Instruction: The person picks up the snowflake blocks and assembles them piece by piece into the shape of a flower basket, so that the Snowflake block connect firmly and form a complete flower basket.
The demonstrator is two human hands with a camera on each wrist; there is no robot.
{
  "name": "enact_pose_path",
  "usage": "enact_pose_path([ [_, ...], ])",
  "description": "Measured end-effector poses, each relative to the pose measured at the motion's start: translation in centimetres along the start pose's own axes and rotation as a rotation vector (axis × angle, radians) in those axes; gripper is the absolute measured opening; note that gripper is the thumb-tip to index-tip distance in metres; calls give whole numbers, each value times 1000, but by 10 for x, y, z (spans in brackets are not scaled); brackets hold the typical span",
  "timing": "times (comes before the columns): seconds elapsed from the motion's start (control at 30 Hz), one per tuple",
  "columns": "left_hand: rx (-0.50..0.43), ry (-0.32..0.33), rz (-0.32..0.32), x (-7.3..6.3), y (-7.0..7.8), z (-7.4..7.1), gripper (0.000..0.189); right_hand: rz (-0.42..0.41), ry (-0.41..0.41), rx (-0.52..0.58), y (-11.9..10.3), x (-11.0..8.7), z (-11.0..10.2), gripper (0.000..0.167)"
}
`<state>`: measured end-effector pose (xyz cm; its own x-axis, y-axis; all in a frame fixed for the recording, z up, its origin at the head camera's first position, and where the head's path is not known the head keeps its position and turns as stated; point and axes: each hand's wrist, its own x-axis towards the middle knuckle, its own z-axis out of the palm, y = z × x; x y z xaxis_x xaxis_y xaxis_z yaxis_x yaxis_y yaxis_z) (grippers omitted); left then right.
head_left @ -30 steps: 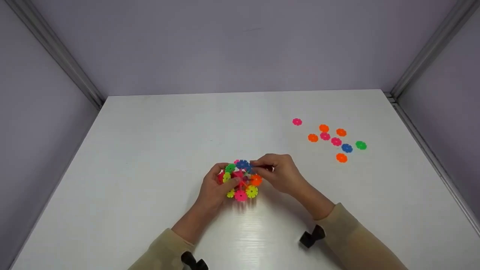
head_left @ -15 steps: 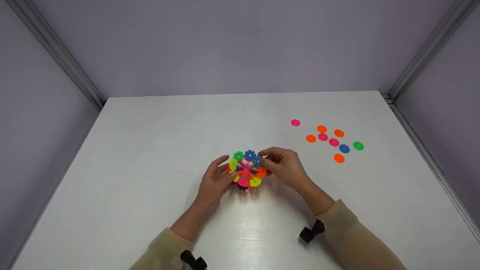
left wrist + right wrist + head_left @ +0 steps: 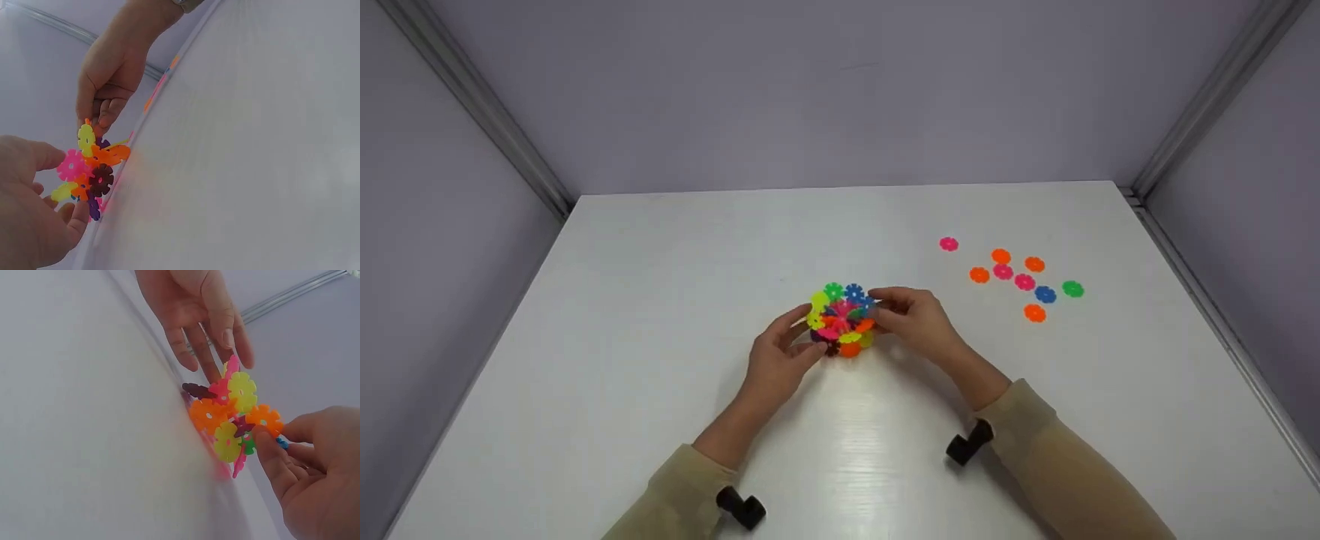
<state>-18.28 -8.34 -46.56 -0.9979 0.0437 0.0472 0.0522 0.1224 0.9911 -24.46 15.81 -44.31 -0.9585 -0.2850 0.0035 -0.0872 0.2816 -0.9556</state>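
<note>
Slotted flower-shaped plastic discs in many colours are joined into a rounded cluster just above the white table. My right hand pinches its right side between thumb and fingers, at the blue discs. From the left, my left hand spreads round the cluster with loosely extended fingers. Its thumb tip is close to a brown disc; in the right wrist view that thumb stands off the cluster. A yellow disc and an orange disc face the right wrist camera. Fingers partly hide the cluster's far side.
Loose discs lie flat on the table at the back right: several orange and pink ones, one blue disc and one green disc. Grey panels stand behind and at both sides.
The cluster has moved away from the body and turned, bringing the brown disc to the front. My left fingers have loosened from it; my right hand stays at the blue discs.
</note>
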Motion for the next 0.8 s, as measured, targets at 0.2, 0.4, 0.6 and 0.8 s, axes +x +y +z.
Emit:
enact_pose_path([
  [0.2,27,29,-39,6,4,-24,64,-43,-141,-78,-7,9,16,55],
  [0.4,19,44,-77,12,2,-56,62,-31,-207,-115,-18,23,45,60],
  [0.6,24,73,-104,18,0,-86,62,-21,-259,-132,-26,39,71,65],
  [0.8,10,81,-119,22,-1,-106,63,-13,-277,-101,-32,52,87,64],
])
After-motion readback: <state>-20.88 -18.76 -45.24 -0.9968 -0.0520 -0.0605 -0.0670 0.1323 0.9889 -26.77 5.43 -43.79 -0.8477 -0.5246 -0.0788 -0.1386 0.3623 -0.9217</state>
